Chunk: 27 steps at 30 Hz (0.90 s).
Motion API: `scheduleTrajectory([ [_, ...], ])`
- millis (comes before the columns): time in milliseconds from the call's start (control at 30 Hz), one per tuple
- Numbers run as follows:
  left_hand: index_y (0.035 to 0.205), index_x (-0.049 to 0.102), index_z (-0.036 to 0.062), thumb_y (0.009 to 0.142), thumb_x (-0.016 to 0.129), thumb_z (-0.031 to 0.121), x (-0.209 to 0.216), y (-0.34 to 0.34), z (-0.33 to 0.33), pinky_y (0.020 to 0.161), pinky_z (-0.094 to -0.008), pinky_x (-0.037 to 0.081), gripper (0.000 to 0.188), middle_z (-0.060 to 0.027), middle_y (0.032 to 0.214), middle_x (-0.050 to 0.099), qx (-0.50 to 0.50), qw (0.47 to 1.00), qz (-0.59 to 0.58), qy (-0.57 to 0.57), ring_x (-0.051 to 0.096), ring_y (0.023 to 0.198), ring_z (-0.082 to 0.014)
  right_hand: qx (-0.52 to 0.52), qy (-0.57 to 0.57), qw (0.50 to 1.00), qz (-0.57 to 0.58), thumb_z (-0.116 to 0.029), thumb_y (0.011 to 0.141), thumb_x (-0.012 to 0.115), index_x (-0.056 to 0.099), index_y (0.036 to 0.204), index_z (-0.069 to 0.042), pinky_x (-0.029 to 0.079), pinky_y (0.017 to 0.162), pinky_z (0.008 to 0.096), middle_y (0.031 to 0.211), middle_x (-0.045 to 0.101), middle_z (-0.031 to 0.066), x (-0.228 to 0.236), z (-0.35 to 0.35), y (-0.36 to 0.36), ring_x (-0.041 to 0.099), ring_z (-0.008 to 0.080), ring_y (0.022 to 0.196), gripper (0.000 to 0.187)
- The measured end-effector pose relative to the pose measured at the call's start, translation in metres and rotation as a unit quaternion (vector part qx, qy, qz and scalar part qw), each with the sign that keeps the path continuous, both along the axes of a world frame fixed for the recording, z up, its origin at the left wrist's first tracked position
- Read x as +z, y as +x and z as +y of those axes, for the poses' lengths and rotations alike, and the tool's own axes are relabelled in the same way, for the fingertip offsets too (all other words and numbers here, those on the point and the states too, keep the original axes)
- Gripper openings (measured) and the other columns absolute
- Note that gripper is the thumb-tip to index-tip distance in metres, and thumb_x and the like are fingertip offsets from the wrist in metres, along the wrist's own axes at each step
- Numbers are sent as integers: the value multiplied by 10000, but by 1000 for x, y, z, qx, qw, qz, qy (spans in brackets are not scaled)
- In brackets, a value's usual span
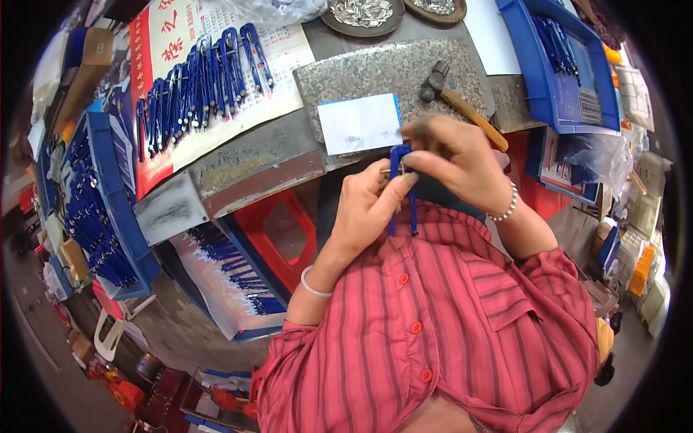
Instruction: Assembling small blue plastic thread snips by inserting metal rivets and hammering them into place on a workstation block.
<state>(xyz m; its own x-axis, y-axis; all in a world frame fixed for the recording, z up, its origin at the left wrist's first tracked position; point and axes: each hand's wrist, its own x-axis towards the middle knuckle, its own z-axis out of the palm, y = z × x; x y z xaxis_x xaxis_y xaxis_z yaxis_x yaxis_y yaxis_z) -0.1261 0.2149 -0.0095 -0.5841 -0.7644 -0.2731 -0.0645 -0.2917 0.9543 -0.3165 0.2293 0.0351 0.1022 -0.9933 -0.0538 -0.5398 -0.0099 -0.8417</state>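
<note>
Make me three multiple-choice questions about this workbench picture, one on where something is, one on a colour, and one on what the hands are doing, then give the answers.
1. Where does the hammer lie?
A. on the grey stone slab
B. on the red stool
C. in the blue tray

2. What colour is the two-legged tool that the hands hold?
A. yellow
B. blue
C. green

3. How is that tool held?
A. it lies loose on the bench
B. one hand alone grips it
C. both hands pinch it near its top

Answers: 1 A, its head and wooden handle rest on the slab. 2 B, both legs are blue. 3 C, the left hand and the right hand meet at its top end.
</note>
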Motion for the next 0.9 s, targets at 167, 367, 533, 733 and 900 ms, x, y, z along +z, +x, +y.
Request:
scheduleTrajectory([
  [167,1011,641,-29,927,646,199,13,6,-7,511,-243,447,243,-32,646,624,6,1000,-4,-8,563,560,-65,12,125,966,-228,-104,920,623,637,1048,28,418,605,207,824,614,-5,-4,-21,7,528,46,694,185],
  [367,987,645,-10,935,642,206,18,24,-7,515,-233,426,222,-1,659,602,46,999,8,4,518,579,-37,22,90,983,-160,-70,926,577,645,1003,31,445,627,196,849,628,4,-1,-27,29,547,34,724,144],
  [533,1040,643,1,945,635,169,29,54,-37,533,-204,412,193,38,689,561,72,996,9,-49,506,612,-23,-98,48,975,-193,-97,973,516,579,1194,2,435,596,181,944,642,37,1,-27,23,533,40,699,251],
  [733,1047,647,6,934,631,195,46,179,-139,565,-223,413,221,37,741,584,159,953,-182,-182,484,647,-32,-100,-187,975,69,46,896,542,592,985,38,483,739,316,900,620,165,-34,-19,8,620,288,794,102],
  [900,1109,648,16,949,618,234,35,261,-244,575,-210,419,272,42,767,605,87,937,-253,-223,502,654,-36,-89,-295,948,83,64,901,545,593,986,35,473,723,297,879,600,127,-64,-8,12,587,220,757,102],
])
